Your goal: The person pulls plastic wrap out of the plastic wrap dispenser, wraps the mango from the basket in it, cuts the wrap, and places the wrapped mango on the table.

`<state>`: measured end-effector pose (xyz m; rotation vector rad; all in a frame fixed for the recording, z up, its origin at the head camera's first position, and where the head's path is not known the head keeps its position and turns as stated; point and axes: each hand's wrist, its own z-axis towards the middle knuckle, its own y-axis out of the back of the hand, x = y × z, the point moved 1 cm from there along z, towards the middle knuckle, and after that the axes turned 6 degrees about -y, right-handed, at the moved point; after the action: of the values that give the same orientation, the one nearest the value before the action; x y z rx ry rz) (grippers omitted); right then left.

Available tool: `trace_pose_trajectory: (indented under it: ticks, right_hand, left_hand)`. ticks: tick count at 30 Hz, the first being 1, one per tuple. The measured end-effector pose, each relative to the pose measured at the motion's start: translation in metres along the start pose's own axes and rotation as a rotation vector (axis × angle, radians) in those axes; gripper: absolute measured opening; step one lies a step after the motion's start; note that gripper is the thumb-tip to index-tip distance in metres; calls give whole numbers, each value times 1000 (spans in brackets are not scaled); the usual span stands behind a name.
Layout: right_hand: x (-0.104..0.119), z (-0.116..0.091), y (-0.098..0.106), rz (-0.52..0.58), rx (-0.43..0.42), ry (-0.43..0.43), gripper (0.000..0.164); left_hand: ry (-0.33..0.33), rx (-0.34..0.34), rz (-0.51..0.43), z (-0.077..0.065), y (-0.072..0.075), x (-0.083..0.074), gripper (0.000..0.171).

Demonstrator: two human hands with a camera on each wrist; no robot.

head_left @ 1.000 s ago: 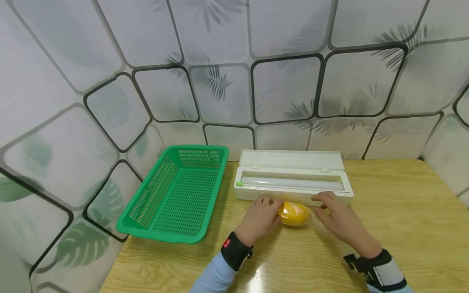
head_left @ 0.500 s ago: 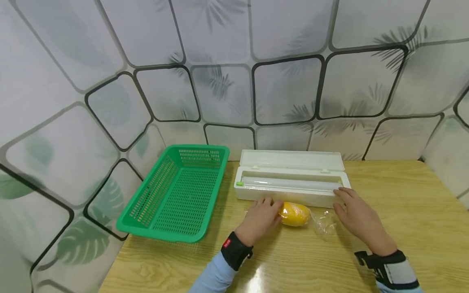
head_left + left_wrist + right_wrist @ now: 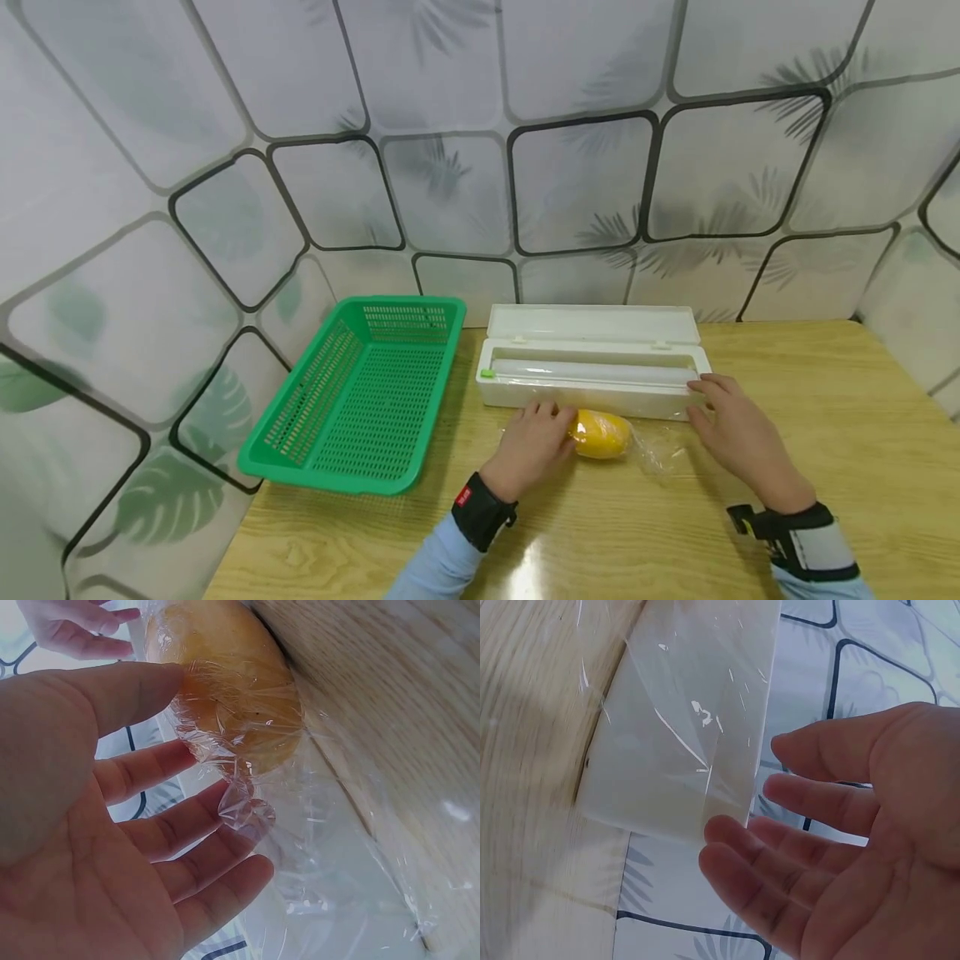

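A yellow fruit (image 3: pixel 602 435), rounded like a mango, lies on the wooden table wrapped in clear cling film (image 3: pixel 247 814). Loose film (image 3: pixel 657 450) sticks out from its right end. My left hand (image 3: pixel 529 442) is at the fruit's left end, thumb and index fingertips touching the wrapped side, the other fingers loosely extended beside a twist of film. Behind the fruit stands a white cling film dispenser (image 3: pixel 592 400), lid raised, with a roll (image 3: pixel 585 372) inside. My right hand (image 3: pixel 742 429), fingers relaxed, has its fingertips right at the dispenser's right end, holding nothing.
A green plastic basket (image 3: pixel 251 467) stands left of the dispenser. The dispenser has a small green piece (image 3: pixel 487 374) at its left end. A patterned wall covering (image 3: pixel 585 187) rises behind the wooden table (image 3: pixel 645 542).
My right hand has let go of the loose film at the fruit's right end and moved right to the dispenser's right end. The left hand has stayed at the fruit.
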<state>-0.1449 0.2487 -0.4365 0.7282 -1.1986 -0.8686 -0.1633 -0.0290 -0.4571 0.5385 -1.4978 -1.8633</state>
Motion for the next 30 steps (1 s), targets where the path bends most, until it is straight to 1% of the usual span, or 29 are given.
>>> trace_pose_trajectory:
  ticks: [4, 10, 15, 22, 26, 30]
  right_hand:
    - [-5, 1, 1, 1, 16, -38, 38]
    - [-6, 2, -1, 11, 28, -43, 37]
    - [0, 1, -3, 20, 29, -37, 37]
    - [12, -1, -5, 34, 51, -25, 37]
    - [15, -1, -10, 44, 61, 2, 37]
    - [18, 0, -17, 30, 41, 57, 36]
  left_hand:
    - [2, 3, -10, 0, 0, 1, 30]
    - [23, 18, -38, 0, 2, 3, 31]
    - [24, 24, -47, 1, 3, 4, 29]
    - [22, 40, -35, 1, 5, 7, 30]
    - [26, 11, -44, 1, 7, 13, 27]
    - [61, -22, -73, 0, 12, 22, 30]
